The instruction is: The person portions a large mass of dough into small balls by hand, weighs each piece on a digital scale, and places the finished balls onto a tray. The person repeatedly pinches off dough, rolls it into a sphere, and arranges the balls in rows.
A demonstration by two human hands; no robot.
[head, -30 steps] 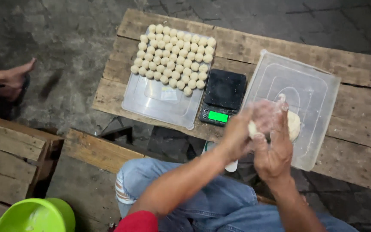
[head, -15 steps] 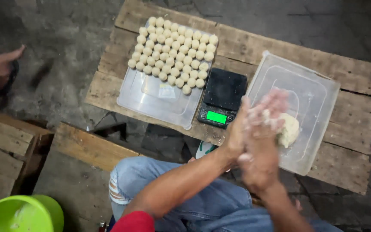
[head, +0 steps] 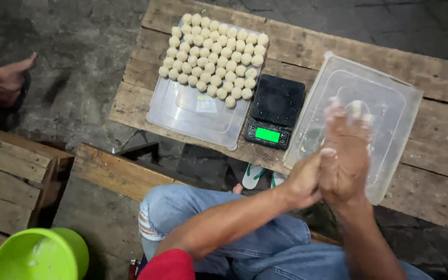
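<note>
My right hand (head: 346, 150) lies palm-down over my left hand (head: 304, 181), palms pressed together and fingers dusted white. They hover above the near edge of a clear plastic container (head: 390, 103) on a wooden table (head: 442, 78). Whatever is between the palms is hidden, and the right fingers are motion-blurred. To the left, several rows of small pale dough balls (head: 213, 54) fill the far half of a clear flat tray (head: 193, 111). A black digital scale (head: 276, 111) with a lit green display sits between tray and container.
A wooden bench (head: 115, 171) runs under my knees, and sandals (head: 255, 176) lie below the table edge. A green bucket (head: 32, 256) stands at the lower left beside a wooden crate (head: 11, 176). Another person's foot (head: 11, 78) rests on the concrete floor at the far left.
My hands have stayed pressed together and slid against each other over the container. The pale dough lump seen beside them earlier is now hidden behind my right hand.
</note>
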